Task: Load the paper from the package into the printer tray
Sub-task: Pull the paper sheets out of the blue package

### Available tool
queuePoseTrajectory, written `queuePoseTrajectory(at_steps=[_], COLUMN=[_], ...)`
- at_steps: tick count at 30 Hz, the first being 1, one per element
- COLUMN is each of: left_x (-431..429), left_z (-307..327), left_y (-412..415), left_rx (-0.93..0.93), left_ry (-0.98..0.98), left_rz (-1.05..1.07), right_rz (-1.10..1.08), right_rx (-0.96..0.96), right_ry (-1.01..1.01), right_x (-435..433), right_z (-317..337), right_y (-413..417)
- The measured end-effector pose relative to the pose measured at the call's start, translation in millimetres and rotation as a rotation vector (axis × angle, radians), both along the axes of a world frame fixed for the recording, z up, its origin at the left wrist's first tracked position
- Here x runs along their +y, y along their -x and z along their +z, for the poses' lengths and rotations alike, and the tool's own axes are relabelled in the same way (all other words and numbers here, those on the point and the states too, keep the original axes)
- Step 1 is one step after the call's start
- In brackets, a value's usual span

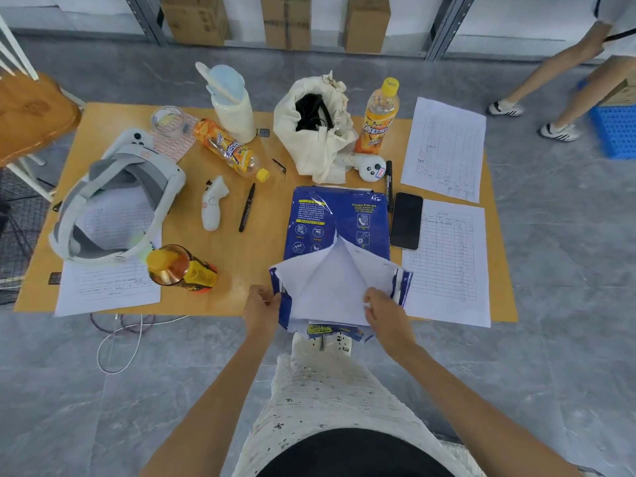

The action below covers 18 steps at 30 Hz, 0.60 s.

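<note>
A low tan table (241, 256) carries the blue paper package (339, 222) just beyond the fingers (373, 299), a phone (406, 220) and forms (447, 259) beside it, bottles farther off.

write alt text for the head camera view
A person's left hand and right hand pull open the torn near end of a blue paper ream package on a cluttered tan table, exposing white sheets. No printer is visible.
</note>
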<state>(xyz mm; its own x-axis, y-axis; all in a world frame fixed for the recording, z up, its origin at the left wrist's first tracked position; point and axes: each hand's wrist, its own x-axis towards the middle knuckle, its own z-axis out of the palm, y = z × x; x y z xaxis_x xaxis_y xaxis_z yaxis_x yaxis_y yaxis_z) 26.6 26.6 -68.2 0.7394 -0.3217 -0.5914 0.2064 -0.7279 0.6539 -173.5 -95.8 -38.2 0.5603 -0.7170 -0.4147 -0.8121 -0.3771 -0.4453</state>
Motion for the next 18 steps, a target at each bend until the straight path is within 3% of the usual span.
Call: queuePoseTrajectory(at_steps=[2,4,7,9,12,18], left_x=[-6.2,-7.7,-4.4,-3.6,-3.4,4.0], left_z=[5.0,10.3,6.3,0.7,1.1,1.8], left_y=[1.5,0.4,1.6,5.5,3.3,-10.5], left_rx=[-0.117,-0.407,-0.902,-1.064,-1.105,-1.027], left_ry=[-0.025,-0.096,-0.105,-0.138,-0.188,-0.356], left_rz=[-0.015,-0.227,-0.931,-1.278,-1.442,-1.405], right_rz=[0.158,0.314,0.446,0.508,0.630,0.683], right_rx=[-0.004,0.072,0.267,0.299,0.309,0.292], right_ry=[-0.043,0.069,0.188,0.235,0.341,0.260], right_x=[6.8,10.6,9.6,7.0,1.1,-9.3], right_z=[-2.6,-14.9,-29.2,-32.6,-27.9,-21.3], right_y=[-7.2,-11.7,-14.4,-15.0,-13.3,-5.6])
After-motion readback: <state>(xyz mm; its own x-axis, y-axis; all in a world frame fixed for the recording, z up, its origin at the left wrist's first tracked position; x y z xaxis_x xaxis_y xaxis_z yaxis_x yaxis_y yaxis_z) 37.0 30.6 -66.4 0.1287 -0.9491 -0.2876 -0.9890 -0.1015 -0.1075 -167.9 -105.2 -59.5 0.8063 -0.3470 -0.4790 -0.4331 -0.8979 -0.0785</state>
